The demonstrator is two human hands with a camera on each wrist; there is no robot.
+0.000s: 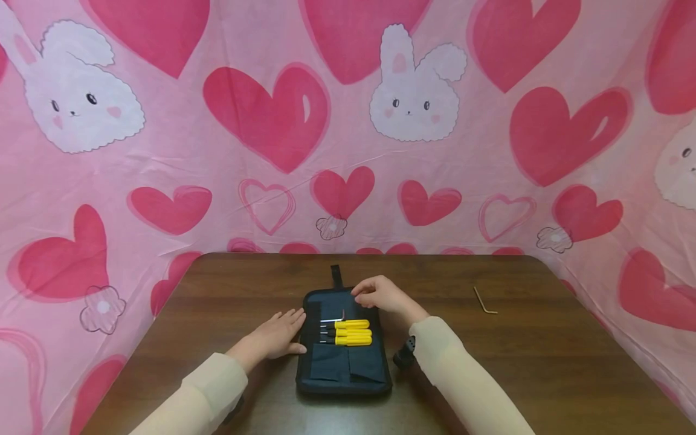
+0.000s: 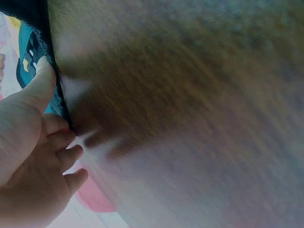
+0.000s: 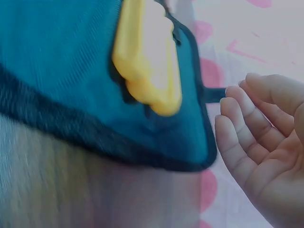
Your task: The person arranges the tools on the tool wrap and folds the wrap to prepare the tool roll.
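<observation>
Three yellow-handled tools [image 1: 353, 333] lie in the dark pouch [image 1: 330, 364] on the wooden table [image 1: 244, 275], the left hand [image 1: 278, 336] touching the pouch's left edge with fingers extended, the right hand [image 1: 387, 297], loosely curled and holding nothing, above its far right corner.

Head view: lighting moderate, diffuse and even across the pink fabric backdrop with printed hearts and rabbits [image 1: 462, 154]; outlines mostly clear, outer prints stretched. A pale sheen lies along the near edge of the dark brown wood-grain table [image 1: 544, 362]. Left wrist view: dim, hazy, table grain smeared; soft dark patches, shadow or reflection, lie beside the bare left hand [image 2: 33, 137]. Right wrist view: white glare bleaches the smooth yellow handles [image 3: 130, 47]; table blurred, backdrop washed out.
</observation>
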